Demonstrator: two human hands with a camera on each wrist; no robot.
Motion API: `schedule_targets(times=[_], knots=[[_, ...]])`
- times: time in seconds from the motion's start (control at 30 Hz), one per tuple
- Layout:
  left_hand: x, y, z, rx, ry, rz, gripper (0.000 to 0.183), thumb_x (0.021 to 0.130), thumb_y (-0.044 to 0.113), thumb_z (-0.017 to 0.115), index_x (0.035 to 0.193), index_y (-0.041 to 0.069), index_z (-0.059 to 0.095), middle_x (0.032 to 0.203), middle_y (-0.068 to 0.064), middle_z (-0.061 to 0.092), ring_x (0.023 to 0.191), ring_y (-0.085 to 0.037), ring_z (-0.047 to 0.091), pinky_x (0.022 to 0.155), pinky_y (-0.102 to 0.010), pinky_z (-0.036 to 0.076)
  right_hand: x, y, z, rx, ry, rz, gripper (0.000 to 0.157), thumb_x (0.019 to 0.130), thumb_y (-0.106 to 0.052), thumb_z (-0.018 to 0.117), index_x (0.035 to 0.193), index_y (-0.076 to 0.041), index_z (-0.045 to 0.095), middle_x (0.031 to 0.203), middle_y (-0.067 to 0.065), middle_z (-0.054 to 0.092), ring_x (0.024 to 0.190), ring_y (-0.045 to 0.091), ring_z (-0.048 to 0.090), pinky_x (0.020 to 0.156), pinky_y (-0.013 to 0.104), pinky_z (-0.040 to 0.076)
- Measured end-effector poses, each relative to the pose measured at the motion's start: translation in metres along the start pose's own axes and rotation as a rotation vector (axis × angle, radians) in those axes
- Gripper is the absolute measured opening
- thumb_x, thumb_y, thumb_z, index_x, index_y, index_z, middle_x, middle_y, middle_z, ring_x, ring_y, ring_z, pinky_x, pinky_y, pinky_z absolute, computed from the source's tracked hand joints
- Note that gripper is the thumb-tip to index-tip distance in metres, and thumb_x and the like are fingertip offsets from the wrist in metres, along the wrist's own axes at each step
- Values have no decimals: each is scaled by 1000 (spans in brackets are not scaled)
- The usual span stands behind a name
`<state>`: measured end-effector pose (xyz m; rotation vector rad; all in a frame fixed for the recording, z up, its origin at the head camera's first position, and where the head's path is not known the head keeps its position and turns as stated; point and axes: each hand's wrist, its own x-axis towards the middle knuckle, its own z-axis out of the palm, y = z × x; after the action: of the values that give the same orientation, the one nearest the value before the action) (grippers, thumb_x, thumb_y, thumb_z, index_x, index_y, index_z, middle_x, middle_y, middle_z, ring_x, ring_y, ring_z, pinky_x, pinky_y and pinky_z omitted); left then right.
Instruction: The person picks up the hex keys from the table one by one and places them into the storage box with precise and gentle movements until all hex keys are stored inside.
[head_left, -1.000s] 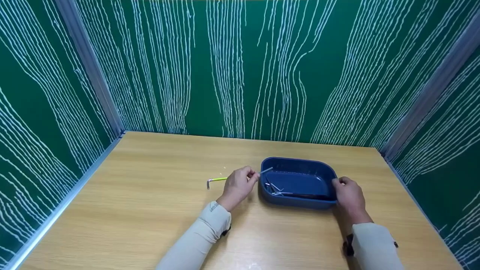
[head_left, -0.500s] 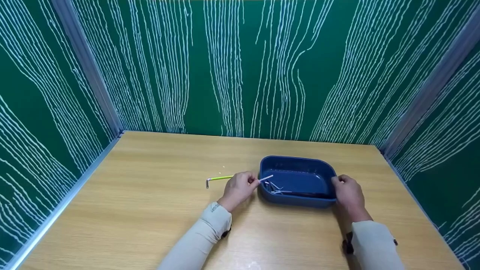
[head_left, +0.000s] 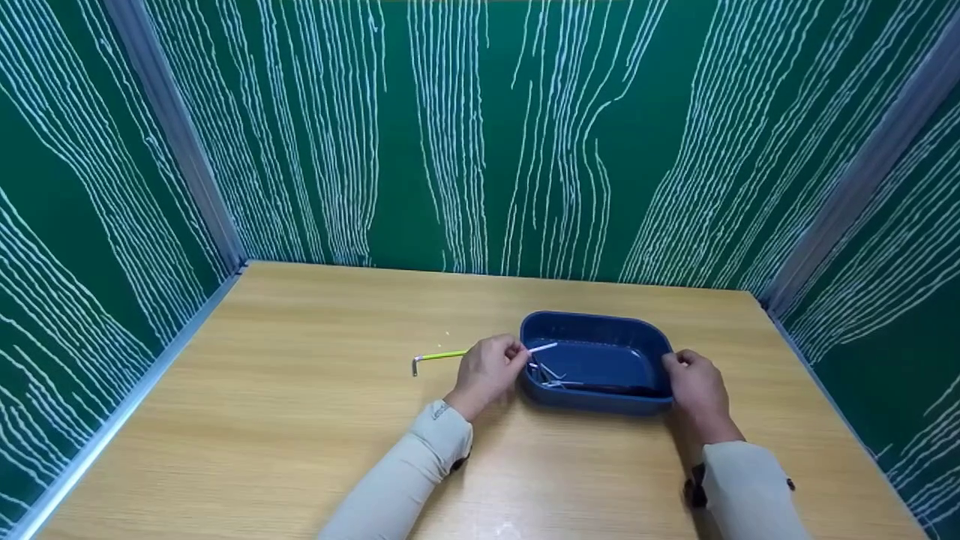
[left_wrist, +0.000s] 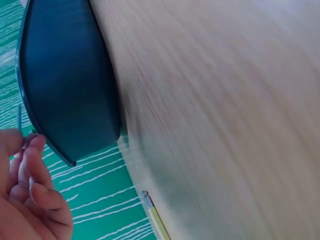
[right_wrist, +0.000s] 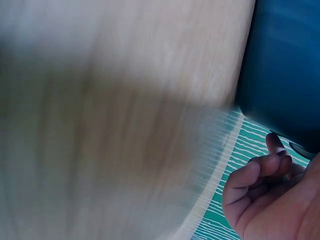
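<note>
My left hand (head_left: 491, 367) pinches a thin silvery hex key (head_left: 543, 348) between thumb and fingertips, right at the left rim of a dark blue bin (head_left: 600, 409). The key's straight end reaches over the inside of the bin. In the left wrist view the fingertips are beside the bin's rim, and the key (left_wrist: 19, 117) shows only in part. On the bin's right end, my right hand (head_left: 699, 386) grips the rim. Several small metal keys (head_left: 551, 375) lie in the bin's near left corner, with a dark long-handled tool (head_left: 615, 390) along the near wall.
Left of the bin, a hex key with a yellow-green sleeve (head_left: 442, 355) lies on the wooden table (head_left: 262, 420), partly behind the left hand. Tiny pale specks are on the wood behind it. Green walls (head_left: 510, 150) with white wavy lines stand around the table.
My left hand dips slightly toward the near side, then moves up and right, carrying the hex key farther over the bin. The right hand stays on the rim.
</note>
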<state>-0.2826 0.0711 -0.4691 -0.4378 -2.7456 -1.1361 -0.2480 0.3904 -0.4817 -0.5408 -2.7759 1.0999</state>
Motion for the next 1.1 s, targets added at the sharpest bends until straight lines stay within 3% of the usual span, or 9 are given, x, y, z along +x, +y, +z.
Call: schedule_targets(times=[0.27, 0.47, 0.77, 1.0, 1.1], knots=[[2, 11, 6, -12, -29, 12, 8, 81, 37, 58, 79, 29, 61, 72, 15, 55, 67, -5, 51, 61, -18, 44, 0, -1, 0, 22, -29, 30, 56, 89, -48, 26, 118, -5, 47, 119, 19, 48, 100, 29, 44, 85, 46, 38], [5, 17, 15, 26, -72, -35, 8, 79, 36, 61, 75, 28, 61, 68, 13, 54, 64, -7, 50, 56, -18, 42, -1, -1, 0, 38, -59, 42, 60, 89, -50, 25, 122, -3, 43, 122, 20, 45, 102, 30, 43, 87, 47, 38], [7, 23, 20, 170, -65, -9, 9, 77, 33, 64, 74, 25, 65, 67, 13, 57, 61, -5, 51, 58, -20, 43, -1, -2, 1, 54, -83, 64, 66, 88, -53, 22, 127, -3, 37, 127, 20, 41, 107, 31, 40, 92, 50, 35], [11, 28, 18, 157, -123, -92, 12, 72, 32, 69, 65, 26, 62, 63, 12, 55, 63, -7, 51, 58, -24, 42, 1, -1, 0, -3, -30, 30, 61, 89, -50, 24, 121, -3, 45, 127, 22, 43, 113, 35, 40, 93, 52, 31], [12, 29, 18, 132, -149, -129, 13, 71, 31, 70, 63, 26, 61, 63, 11, 54, 64, -9, 50, 60, -25, 41, 1, -2, 0, 2, -42, 38, 63, 89, -51, 24, 125, -2, 42, 129, 22, 41, 116, 35, 38, 94, 53, 29]])
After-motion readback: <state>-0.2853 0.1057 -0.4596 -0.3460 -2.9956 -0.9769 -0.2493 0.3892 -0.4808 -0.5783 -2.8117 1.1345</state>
